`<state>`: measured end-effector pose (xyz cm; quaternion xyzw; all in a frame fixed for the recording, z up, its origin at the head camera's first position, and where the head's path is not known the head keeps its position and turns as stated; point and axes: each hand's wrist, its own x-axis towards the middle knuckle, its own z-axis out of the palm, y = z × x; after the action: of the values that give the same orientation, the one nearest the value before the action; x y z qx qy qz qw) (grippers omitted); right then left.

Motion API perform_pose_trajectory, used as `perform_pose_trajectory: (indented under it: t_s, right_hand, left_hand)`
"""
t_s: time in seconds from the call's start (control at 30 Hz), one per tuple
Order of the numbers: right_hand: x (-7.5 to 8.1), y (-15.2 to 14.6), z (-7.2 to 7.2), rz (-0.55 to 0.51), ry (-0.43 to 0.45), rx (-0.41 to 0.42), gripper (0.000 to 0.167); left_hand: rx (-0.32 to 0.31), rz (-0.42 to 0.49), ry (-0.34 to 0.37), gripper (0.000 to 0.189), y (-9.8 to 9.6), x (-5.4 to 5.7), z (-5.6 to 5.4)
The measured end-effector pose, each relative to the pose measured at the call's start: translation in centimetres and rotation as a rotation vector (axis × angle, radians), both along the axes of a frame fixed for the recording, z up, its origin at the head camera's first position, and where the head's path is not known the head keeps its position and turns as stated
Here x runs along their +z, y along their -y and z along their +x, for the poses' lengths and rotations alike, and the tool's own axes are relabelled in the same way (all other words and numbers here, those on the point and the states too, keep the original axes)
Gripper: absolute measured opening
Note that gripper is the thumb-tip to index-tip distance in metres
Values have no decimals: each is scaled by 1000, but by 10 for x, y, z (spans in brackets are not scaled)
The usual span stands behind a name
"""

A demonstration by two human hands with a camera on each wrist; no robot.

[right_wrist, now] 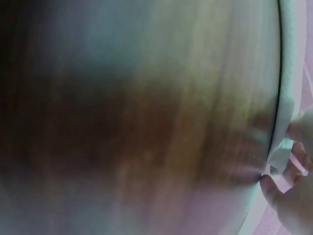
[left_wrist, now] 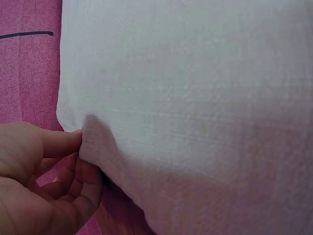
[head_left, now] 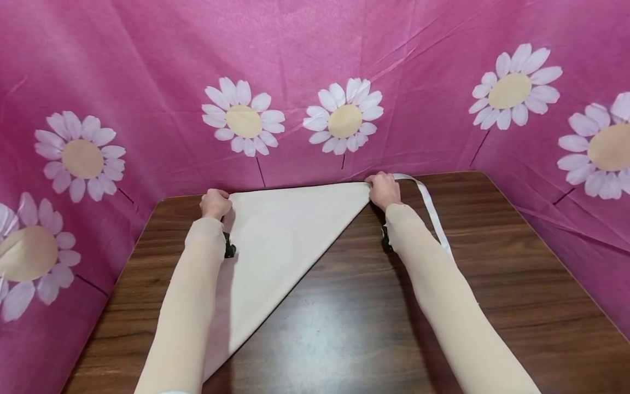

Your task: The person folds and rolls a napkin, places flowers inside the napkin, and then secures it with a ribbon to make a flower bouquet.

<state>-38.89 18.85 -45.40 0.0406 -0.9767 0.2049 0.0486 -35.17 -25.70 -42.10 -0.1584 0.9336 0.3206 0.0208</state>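
Observation:
A cream-white cloth (head_left: 280, 235) lies on the table in a triangle, its long straight side along the back edge and a slanting side running toward the near left. My left hand (head_left: 215, 204) is at the cloth's back left corner; in the left wrist view, its thumb and fingers pinch the cloth's edge (left_wrist: 95, 142). At the back right corner, my right hand (head_left: 385, 191) grips the tip of the cloth. The right wrist view shows the fingers around a narrow end of the cloth (right_wrist: 284, 117). From beside the right hand, a white strap (head_left: 429, 205) curves toward me.
The dark wood-grain table (head_left: 315, 328) reaches back to a pink curtain (head_left: 295, 33) printed with large white daisies. The curtain also runs along the left and right sides. A small black device (head_left: 229, 246) sits at the left wrist, another (head_left: 386, 239) at the right.

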Motion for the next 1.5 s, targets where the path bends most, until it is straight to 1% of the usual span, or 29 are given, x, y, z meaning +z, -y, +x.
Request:
perform_pose_trajectory:
  t_s: [0.17, 0.33, 0.43, 0.53, 0.6, 0.7, 0.8, 0.93, 1.03, 1.13, 1.23, 1.33, 1.5]
  right_hand:
    - [2, -3, -1, 13, 4, 4, 34]
    - [4, -7, -2, 20, 31, -11, 35]
    - [7, -8, -1, -7, 62, -17, 33]
    - [9, -8, -1, -39, 79, -20, 31]
    - [10, -9, -1, -56, 82, -21, 29]
    - [10, -11, -2, -74, 70, -28, 26]
    - [11, -15, -3, -76, 43, -44, 24]
    - [10, -22, -2, -43, -14, -65, 23]
    - [8, -26, -2, -26, -35, -65, 24]
    - [7, -31, -2, -33, -30, -52, 24]
    - [9, -34, -1, -33, -20, -34, 27]
    - [12, -38, -1, -15, -11, -24, 30]
    - [13, -46, 0, 8, -12, -13, 28]
  left_hand:
    - [-21, -9, 9, 38, 0, -1, -1]
    - [-22, 13, 25, 38, 2, -4, -3]
    - [-24, 22, 31, 39, 3, -4, -4]
    - [-27, 18, 17, 39, 4, -4, -4]
    - [-18, 4, -2, 38, 3, -4, -4]
    - [11, -22, -31, 34, 2, -6, -4]
    - [38, -35, -42, 28, -2, -6, -5]
    - [40, -32, -27, 23, -7, -4, -5]
    - [42, -30, -13, 21, -9, -3, -4]
    - [46, -27, -1, 21, -11, -1, -2]
    - [51, -16, 13, 22, -11, -1, -1]
    - [60, -14, 22, 24, -10, -1, -1]
    - [68, -18, 0, 23, -10, -4, -4]
